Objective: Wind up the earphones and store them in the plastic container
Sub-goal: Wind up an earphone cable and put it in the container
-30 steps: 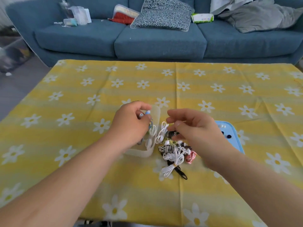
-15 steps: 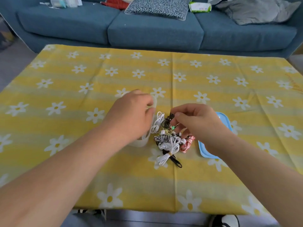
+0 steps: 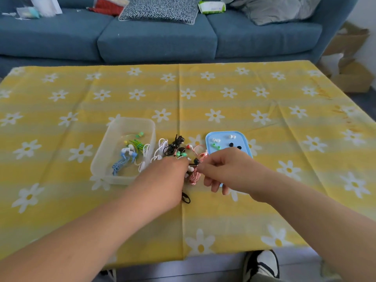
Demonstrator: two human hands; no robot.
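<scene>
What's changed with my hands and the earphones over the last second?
The left hand moved right, off the plastic container, onto the earphone pile; its fingers are hidden. The right hand stayed over the pile, now pinching a black earbud. The blue lid and the pile kept their places.

yellow daisy-cloth table [image 3: 223, 88]; on it clear plastic container [image 3: 98, 159], earphone pile [image 3: 173, 147], blue lid [image 3: 244, 140]

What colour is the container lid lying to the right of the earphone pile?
Light blue; the container lid shows best in the head view.
</scene>
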